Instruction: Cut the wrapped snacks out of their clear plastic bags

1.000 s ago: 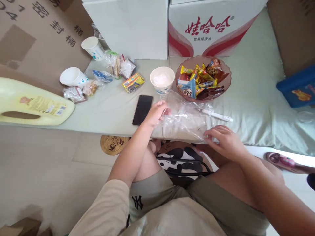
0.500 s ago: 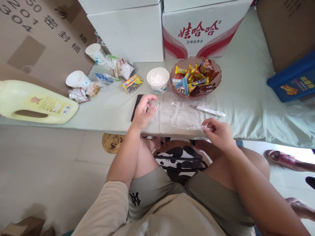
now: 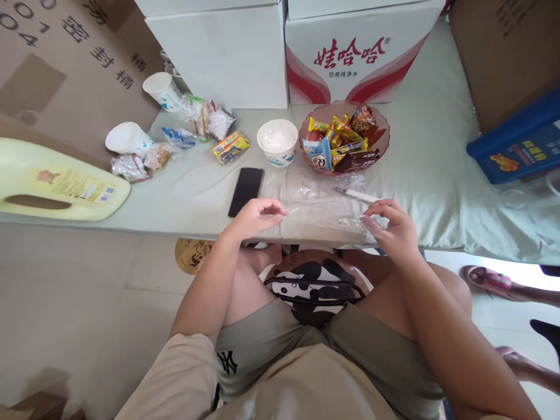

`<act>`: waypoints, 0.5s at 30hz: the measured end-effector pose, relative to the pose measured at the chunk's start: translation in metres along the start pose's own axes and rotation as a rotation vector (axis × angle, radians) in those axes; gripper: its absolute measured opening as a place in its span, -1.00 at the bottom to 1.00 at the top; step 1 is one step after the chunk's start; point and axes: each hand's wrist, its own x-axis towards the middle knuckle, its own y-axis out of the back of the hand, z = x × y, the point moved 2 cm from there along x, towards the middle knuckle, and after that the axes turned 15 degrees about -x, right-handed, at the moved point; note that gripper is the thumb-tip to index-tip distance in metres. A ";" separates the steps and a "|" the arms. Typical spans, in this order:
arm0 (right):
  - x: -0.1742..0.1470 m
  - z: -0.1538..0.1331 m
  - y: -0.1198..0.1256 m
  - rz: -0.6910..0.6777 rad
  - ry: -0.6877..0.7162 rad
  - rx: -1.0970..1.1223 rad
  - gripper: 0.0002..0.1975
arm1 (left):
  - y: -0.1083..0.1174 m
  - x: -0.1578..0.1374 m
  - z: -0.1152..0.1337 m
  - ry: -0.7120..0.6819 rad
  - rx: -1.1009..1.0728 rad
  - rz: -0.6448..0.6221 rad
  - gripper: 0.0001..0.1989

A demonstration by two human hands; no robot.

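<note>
A sheet of clear plastic film (image 3: 321, 217) spreads over the front of the cloth-covered table, crinkled and hard to outline. My left hand (image 3: 259, 217) pinches its left edge between thumb and fingers. At the other end my right hand (image 3: 396, 228) is closed on the film's right edge. Just beyond the right fingers lies a slim white pen-like tool (image 3: 356, 195) with a dark tip, partly covered by that hand. A black phone (image 3: 246, 191) rests flat behind my left hand.
Behind the film stand a paper cup (image 3: 278, 153) with clear plastic inside and a pink bowl (image 3: 308, 166) of wrapped snacks. Wrapped snacks (image 3: 231, 147), paper cups (image 3: 126, 140) and a yellow jug (image 3: 65, 189) are leftward. White boxes (image 3: 219, 58) line the back; a blue container (image 3: 516, 143) stands right.
My left hand has come down and toward me from over the phone, uncovering it, and now pinches the film. My right hand keeps its grip. The view has shifted slightly.
</note>
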 end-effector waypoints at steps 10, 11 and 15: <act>0.002 0.008 -0.002 -0.101 -0.121 -0.075 -0.66 | 0.009 0.014 -0.019 -0.012 -0.316 0.319 -0.65; 0.002 0.007 -0.003 -0.083 -0.123 -0.098 -0.65 | 0.007 0.018 -0.018 -0.023 -0.348 0.361 -0.64; 0.002 0.000 0.001 0.135 -0.103 -0.234 -0.68 | -0.006 0.030 -0.013 -0.004 -0.394 0.470 -0.69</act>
